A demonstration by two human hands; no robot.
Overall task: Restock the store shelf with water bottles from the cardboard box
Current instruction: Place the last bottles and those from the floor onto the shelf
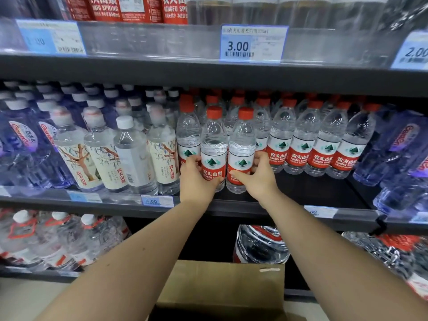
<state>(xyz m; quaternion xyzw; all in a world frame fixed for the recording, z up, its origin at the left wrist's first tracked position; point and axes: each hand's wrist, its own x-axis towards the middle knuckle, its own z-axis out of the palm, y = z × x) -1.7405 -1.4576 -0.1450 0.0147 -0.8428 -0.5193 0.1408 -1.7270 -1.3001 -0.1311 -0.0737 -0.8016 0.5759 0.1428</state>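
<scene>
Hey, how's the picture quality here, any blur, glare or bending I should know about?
Head view: sharp at the centre, where the left hand and right hand grip two red-capped bottles; the 3.00 price tag reads clearly; edges smear, blurring the far-left price tag; wide-angle bending tilts the outer purple bottles; soft glare on the clear shelf strip.

A shop, plainly: dark metal shelving across the whole frame, stocked in tight rows with red-capped water bottles at centre and white-capped ones to the left; barcoded price tags reading 3.00 and 2.00 clipped along the upper edge; big jugs lower down.
</scene>
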